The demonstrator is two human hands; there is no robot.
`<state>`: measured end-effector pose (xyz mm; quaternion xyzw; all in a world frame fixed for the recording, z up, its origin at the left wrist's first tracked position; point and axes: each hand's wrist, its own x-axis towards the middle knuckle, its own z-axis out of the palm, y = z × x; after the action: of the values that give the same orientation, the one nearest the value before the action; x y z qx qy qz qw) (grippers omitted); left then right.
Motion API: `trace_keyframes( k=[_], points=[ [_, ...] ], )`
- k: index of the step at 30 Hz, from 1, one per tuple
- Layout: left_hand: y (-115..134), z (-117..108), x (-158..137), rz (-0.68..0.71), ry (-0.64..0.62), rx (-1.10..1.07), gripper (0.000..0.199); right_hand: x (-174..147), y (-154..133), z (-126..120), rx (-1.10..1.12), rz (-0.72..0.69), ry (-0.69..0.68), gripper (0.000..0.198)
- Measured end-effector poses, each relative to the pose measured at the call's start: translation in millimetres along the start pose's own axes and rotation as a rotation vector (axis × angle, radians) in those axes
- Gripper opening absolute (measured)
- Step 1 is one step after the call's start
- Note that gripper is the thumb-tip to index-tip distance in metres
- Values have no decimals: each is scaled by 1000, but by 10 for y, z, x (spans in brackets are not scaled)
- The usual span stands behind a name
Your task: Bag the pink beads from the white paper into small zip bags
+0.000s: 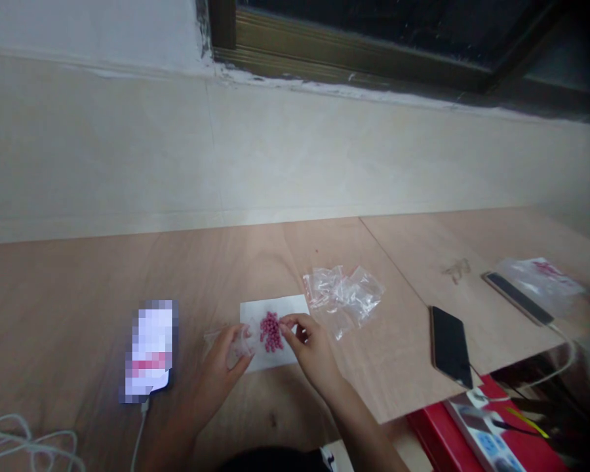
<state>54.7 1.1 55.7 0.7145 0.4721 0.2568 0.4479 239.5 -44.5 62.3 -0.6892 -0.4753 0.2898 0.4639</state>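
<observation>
A small heap of dark pink beads [271, 333] lies on a white sheet of paper [295, 305] on the wooden table. At the paper's left edge, my left hand [225, 354] is closed around a small clear plastic bag [246, 342], its mouth towards the beads. My right hand [311, 344] reaches in from the other side, thumb and forefinger pinched at the heap's right edge. Whatever sits between those fingertips is too small to make out. Several clear zip bags [347, 295] lie loosely piled just beyond the paper, to the right.
To the left lies a phone [150, 351] with a lit, blurred screen and a cable. A dark phone [450, 344] and another phone [516, 298] lie at right, near a bag with pink contents [545, 270]. A power strip [484, 429] rests on something red below the table edge.
</observation>
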Motion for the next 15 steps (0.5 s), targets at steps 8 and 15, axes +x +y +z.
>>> trace_keyframes(
  k=[8,15],
  points=[
    [-35,-48,-124,-41,1,21,32,145,598,153,-208,49,45,14],
    [-122,9,-220,-76,-20,41,33,125,458,57,-183,89,27,13]
  ],
)
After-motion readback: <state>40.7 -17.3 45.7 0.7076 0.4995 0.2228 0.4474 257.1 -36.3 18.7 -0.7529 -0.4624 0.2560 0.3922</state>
